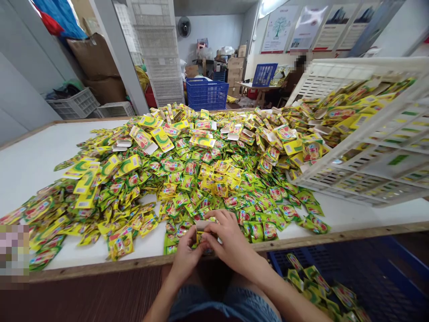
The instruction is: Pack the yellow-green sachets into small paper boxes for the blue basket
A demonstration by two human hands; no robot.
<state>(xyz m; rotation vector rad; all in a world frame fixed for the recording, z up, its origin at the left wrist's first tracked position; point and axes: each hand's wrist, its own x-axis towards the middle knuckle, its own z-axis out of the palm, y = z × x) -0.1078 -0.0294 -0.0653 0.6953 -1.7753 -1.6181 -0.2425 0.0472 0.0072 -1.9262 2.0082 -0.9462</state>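
The left hand (186, 251) and right hand (231, 239) grip a small open carton (201, 225) by their fingertips at the near edge of the tabletop (33, 150), before heaped green sachets (258, 203), near a tilted white crate (385, 165)

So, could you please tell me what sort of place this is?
Probably a small packing workshop: a long white table heaped with sachets and small cartons, a tilted white crate holding more cartons, and stacked crates behind.
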